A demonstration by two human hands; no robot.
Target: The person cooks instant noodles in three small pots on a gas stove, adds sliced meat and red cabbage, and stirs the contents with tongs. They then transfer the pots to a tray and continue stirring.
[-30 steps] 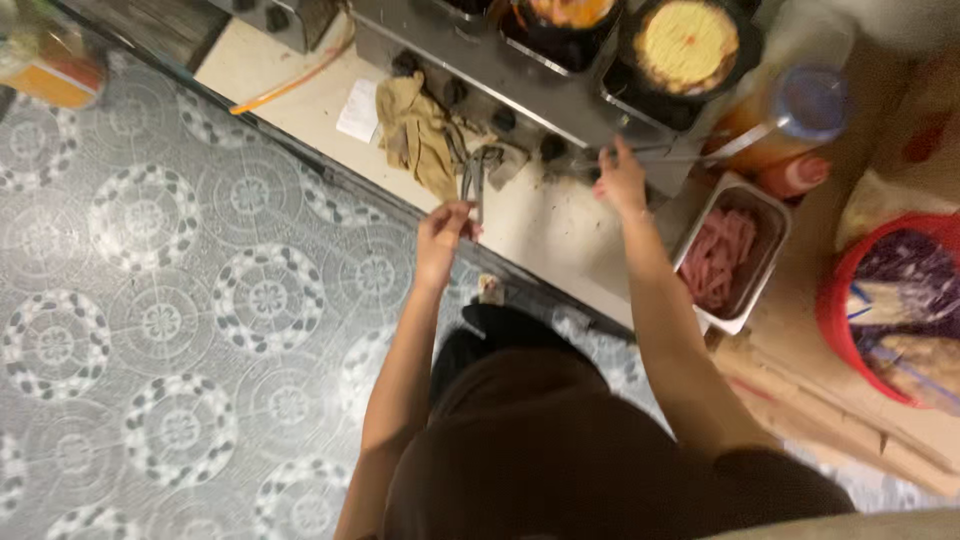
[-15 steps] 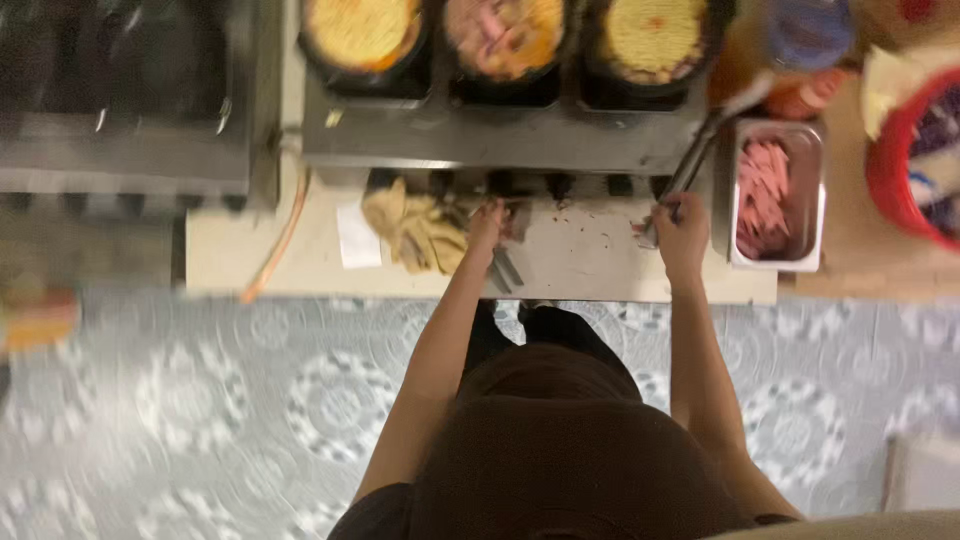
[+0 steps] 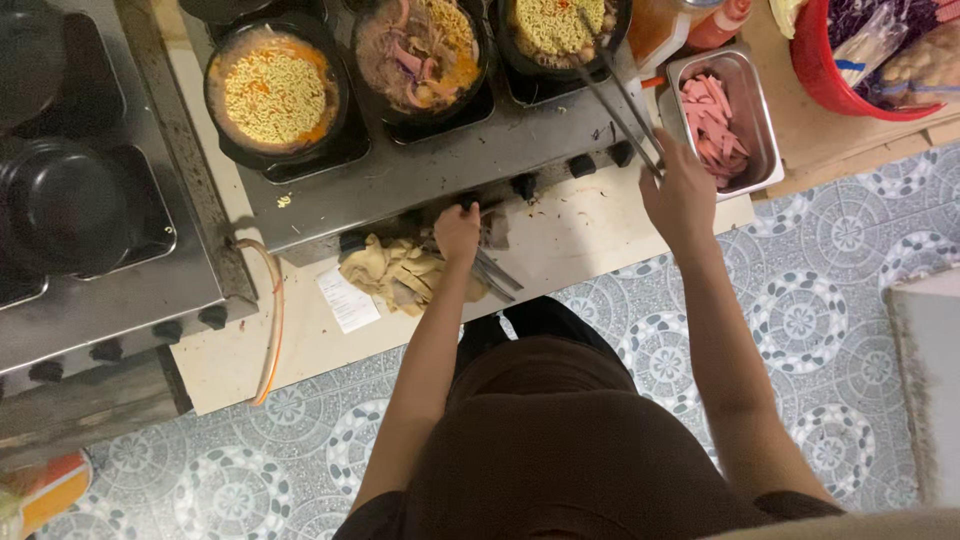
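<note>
My left hand reaches to the front of the stove, fingers closed at a black knob. Metal tongs lie on the counter just beside my wrist, next to a crumpled beige cloth. My right hand grips long thin chopsticks, whose tips reach into the right pot of noodles. Two more black pots sit on the burners: a middle one with noodles and meat and a left one with noodles in orange broth.
A metal tray of pink sliced meat stands right of the stove, with sauce bottles behind it and a red basin of bagged food further right. Black lidded pots sit at the left. An orange hose runs down the counter.
The view has swung so the stove is closer and more upright. My right hand rose toward the right pot with the chopsticks. My left hand stayed by the knobs.
</note>
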